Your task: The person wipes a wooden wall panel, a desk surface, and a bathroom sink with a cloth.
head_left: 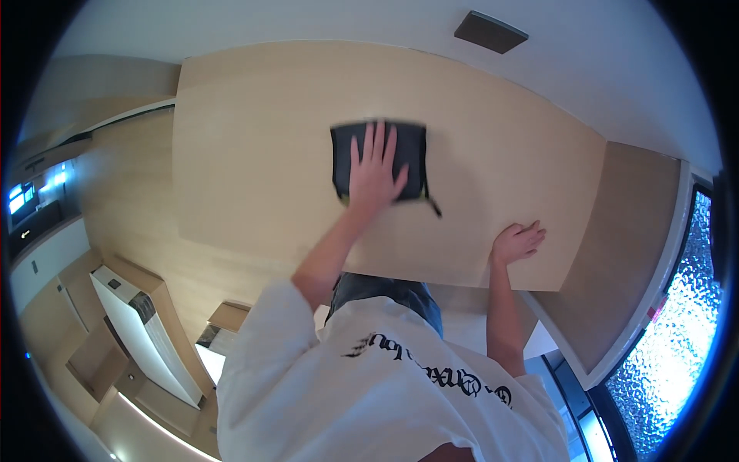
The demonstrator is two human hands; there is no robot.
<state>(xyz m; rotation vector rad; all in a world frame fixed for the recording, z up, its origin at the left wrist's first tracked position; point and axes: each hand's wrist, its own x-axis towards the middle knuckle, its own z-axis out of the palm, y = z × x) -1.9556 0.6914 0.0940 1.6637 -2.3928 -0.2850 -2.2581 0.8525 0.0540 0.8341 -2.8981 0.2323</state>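
while the left hand point(374, 181) lies flat with its fingers spread over a black, roughly square fabric pouch point(412, 146), the pouch sits near the middle of a wide, pale wood-coloured worktop point(254, 165). that hand is opened out, its back facing up, and it presses or rests on the pouch rather than gripping it; the fingers point toward the far edge, the thumb is held out to the right, and the wrist crosses the pouch's near edge. a short dark strap point(435, 206) hangs off the pouch's near right corner and lies on the worktop, with a hint of yellow-green at the pouch's near edge.

the right hand point(519, 242) is well apart from the pouch, over the near right part of the worktop. its fingers are loosely bent and close together, and nothing shows in its grasp; whether it touches the surface i cannot tell.

beyond the worktop's far edge, a dark grey rectangular plate point(491, 32) shows against a pale wall point(369, 19). to the right stands a bright window of rippled glass point(670, 331). the person wears a white short-sleeved shirt point(308, 400) with black lettering, and blue jeans point(381, 288).
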